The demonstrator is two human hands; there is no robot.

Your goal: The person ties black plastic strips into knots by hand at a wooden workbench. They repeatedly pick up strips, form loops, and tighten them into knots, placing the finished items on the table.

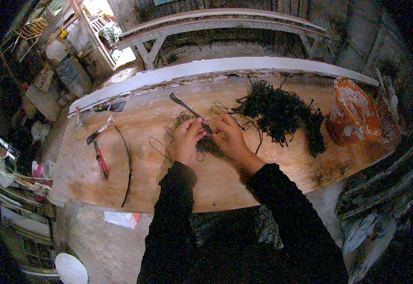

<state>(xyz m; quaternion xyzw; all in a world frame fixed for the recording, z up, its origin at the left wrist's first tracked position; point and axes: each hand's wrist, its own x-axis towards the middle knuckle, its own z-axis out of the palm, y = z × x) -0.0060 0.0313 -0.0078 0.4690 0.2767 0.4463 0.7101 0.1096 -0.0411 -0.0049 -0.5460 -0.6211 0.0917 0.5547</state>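
Near the middle of the wooden tabletop (163,189), my left hand (186,141) and my right hand (229,138) are close together, fingers closed. Both pinch a flat dark strip (183,104), which slants up and to the left past my fingertips. Under and around my hands lie thin wire or string loops (157,147), partly hidden by my fingers. Just beyond my right hand sits a tangled heap of black strands (272,110). How the strip is joined to anything between my hands is too small to tell.
At left lie a red-handled cutter (102,163), a dark-and-silver tool (99,131) and a long thin black strip (129,165). An orange, white-smeared container (355,113) stands at right. A white board (216,66) edges the table's far side, with a bench (225,24) beyond.
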